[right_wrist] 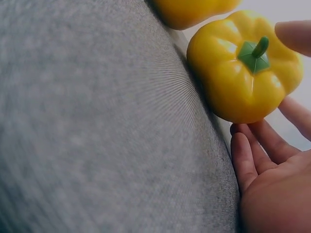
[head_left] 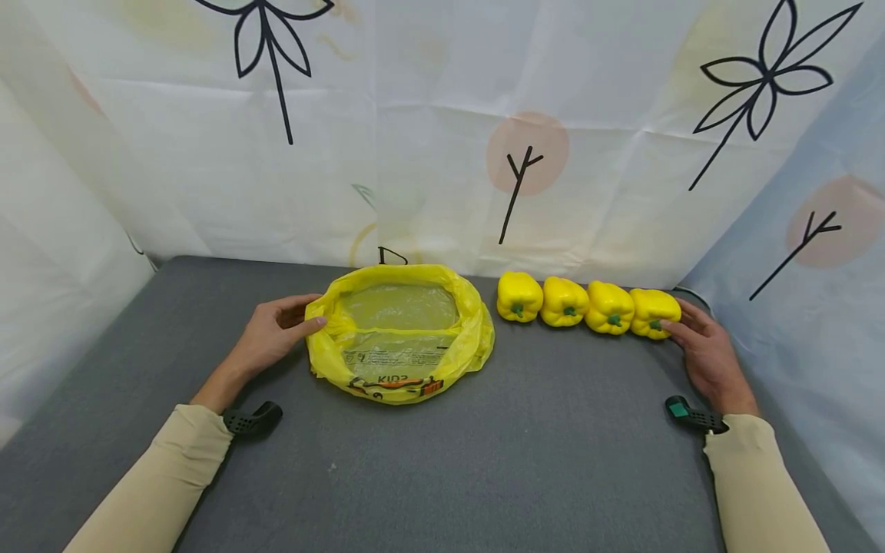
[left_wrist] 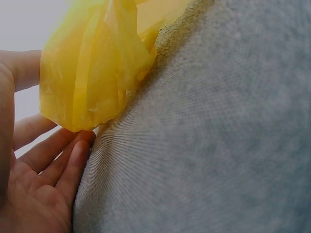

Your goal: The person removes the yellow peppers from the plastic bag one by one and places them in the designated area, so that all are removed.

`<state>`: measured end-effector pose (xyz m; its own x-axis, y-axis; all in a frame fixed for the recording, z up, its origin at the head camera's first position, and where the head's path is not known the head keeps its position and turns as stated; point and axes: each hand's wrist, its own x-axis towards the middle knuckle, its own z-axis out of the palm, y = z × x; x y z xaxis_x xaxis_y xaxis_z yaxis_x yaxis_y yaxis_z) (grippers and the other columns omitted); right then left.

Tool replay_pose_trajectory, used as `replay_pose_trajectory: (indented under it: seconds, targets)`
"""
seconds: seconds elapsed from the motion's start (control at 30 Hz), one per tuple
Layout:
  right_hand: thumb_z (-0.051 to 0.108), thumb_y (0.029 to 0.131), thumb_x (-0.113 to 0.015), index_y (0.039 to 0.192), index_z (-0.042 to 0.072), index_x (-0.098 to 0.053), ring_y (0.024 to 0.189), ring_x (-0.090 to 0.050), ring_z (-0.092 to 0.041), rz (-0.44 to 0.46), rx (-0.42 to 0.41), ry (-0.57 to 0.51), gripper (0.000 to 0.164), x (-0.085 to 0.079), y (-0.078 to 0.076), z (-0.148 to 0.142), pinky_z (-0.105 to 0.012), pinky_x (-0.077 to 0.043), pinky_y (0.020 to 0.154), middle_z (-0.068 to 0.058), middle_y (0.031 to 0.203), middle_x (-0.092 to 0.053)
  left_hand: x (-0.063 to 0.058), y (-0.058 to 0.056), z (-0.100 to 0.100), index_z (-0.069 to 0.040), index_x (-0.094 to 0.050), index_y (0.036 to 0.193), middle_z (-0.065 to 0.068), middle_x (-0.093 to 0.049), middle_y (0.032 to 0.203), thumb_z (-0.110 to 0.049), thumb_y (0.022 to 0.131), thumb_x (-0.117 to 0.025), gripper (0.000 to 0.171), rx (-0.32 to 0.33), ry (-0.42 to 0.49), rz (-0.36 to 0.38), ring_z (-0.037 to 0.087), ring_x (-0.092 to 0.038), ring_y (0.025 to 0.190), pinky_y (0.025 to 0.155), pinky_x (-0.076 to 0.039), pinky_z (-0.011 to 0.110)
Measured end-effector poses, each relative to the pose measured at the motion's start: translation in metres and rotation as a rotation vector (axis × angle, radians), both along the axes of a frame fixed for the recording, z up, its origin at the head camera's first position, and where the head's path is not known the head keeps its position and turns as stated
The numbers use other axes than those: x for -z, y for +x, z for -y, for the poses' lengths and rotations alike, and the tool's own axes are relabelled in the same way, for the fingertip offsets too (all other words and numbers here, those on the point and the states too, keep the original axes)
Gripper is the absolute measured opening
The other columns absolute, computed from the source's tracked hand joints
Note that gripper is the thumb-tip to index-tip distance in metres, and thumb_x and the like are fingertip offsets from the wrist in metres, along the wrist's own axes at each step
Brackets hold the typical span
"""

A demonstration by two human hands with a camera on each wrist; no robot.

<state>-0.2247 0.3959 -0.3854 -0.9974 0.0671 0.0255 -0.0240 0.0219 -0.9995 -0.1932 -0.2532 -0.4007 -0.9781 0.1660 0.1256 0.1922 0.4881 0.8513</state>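
A yellow plastic bag [head_left: 477, 338] with printing on its front lies on the grey table, its wide mouth facing up. At its left side is my left hand [head_left: 270, 338], the thumb over the rim and the other fingers loosely extended against the plastic [left_wrist: 87, 73]. Several glossy yellow bell peppers stand in a row right of the bag, green stems facing me. My right hand [head_left: 708, 357] is at the rightmost bell pepper [head_left: 650, 307]; its thumb lies near the stem, while loosely extended fingers touch the side of this pepper [right_wrist: 233, 87].
The other bell peppers, the leftmost [head_left: 518, 294], a second [head_left: 563, 298] and a third [head_left: 608, 305], sit side by side near the table's back edge. A patterned white cloth [head_left: 442, 177] hangs behind the grey table [head_left: 484, 476] and along both sides.
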Motion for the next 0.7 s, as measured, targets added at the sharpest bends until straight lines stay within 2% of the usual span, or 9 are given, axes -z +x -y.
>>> replay_pose_trajectory:
  seconds: [0.17,0.3,0.37,0.53,0.63,0.7]
  targets:
    - [0.012,0.102,-0.065,0.146,0.015,-0.045,0.112,-0.049,-0.002,-0.045,0.0,-0.055,0.048,-0.002,0.002,-0.001,-0.014,-0.043,0.088,0.012,0.124,-0.049,-0.001,0.0,0.0,-0.003,-0.047,0.151,0.023,-0.05,0.148,-0.03,0.103,-0.063,0.057,-0.001,0.015,-0.001,0.041,-0.05,0.132,0.104,-0.043,0.058]
    - [0.013,0.101,-0.065,0.148,0.014,-0.045,0.113,-0.048,-0.002,-0.065,0.036,-0.046,0.05,-0.005,0.003,0.002,-0.013,-0.044,0.088,0.011,0.127,-0.048,0.0,0.0,0.0,-0.002,-0.046,0.152,0.023,-0.046,0.152,-0.03,0.104,-0.062,0.058,-0.005,0.022,-0.015,0.042,-0.046,0.136,0.106,-0.041,0.059]
    - [0.015,0.101,-0.066,0.151,0.015,-0.044,0.115,-0.047,-0.003,-0.066,0.067,-0.019,0.055,-0.008,0.003,0.003,-0.015,-0.042,0.095,0.01,0.129,-0.048,0.0,-0.001,0.0,-0.002,-0.045,0.152,0.022,-0.045,0.153,-0.03,0.105,-0.061,0.057,-0.008,0.026,-0.03,0.042,-0.045,0.136,0.107,-0.04,0.059]
    - [0.021,0.101,-0.067,0.158,0.015,-0.038,0.135,-0.038,-0.015,-0.066,0.169,0.15,0.064,-0.019,0.004,0.01,-0.019,-0.032,0.11,-0.001,0.148,-0.045,0.0,-0.002,-0.002,0.0,-0.043,0.153,0.021,-0.046,0.152,-0.029,0.105,-0.059,0.058,-0.017,0.037,-0.063,0.042,-0.043,0.138,0.107,-0.039,0.059]
    - [0.027,0.102,-0.065,0.16,0.016,-0.035,0.148,-0.027,-0.021,-0.076,0.213,0.341,0.066,-0.028,0.006,0.019,-0.032,-0.027,0.119,-0.006,0.161,-0.035,-0.002,-0.001,-0.002,0.0,-0.041,0.154,0.022,-0.046,0.152,-0.029,0.105,-0.059,0.06,-0.021,0.031,-0.066,0.042,-0.042,0.139,0.107,-0.04,0.059]
    - [0.031,0.102,-0.064,0.16,0.015,-0.035,0.151,-0.024,-0.025,-0.104,0.233,0.466,0.067,-0.033,0.007,0.027,-0.041,-0.023,0.121,-0.01,0.163,-0.032,-0.003,0.0,-0.002,0.0,-0.04,0.155,0.022,-0.046,0.152,-0.03,0.105,-0.059,0.061,-0.023,0.014,-0.065,0.042,-0.043,0.138,0.106,-0.041,0.058]
